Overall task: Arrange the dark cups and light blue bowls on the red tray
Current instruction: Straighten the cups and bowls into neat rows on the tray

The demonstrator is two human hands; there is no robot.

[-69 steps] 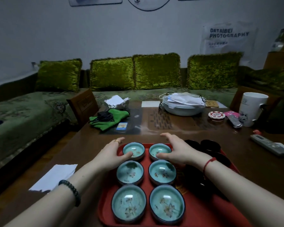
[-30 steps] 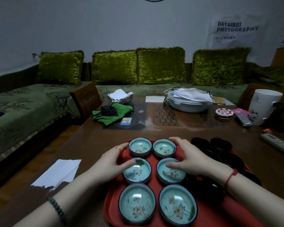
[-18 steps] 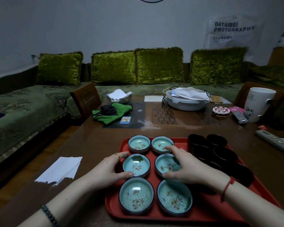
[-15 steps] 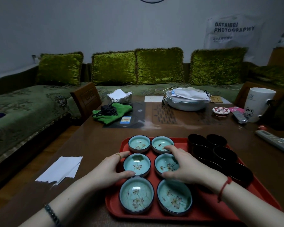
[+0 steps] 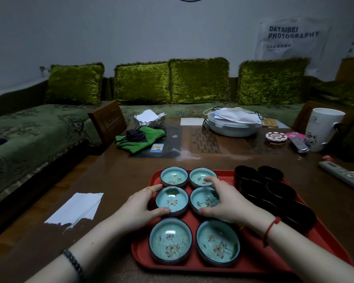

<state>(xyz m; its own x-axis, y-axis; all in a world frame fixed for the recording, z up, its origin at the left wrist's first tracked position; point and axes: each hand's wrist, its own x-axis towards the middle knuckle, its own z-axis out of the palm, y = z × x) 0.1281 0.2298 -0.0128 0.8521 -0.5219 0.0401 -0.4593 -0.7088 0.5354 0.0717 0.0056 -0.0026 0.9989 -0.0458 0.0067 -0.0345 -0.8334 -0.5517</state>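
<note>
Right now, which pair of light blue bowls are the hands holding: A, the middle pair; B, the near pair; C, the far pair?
A: the left hand grips the middle-left bowl and the right hand grips the middle-right bowl, each with its thumb at the near rim.

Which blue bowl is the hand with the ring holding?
The left bowl of the middle row; the left hand curls round only this one.

Bowls (image 5: pixel 170 242) and cups (image 5: pixel 280 187) pack the tray (image 5: pixel 141 254); table (image 5: pixel 119 176) beyond lies open.
</note>
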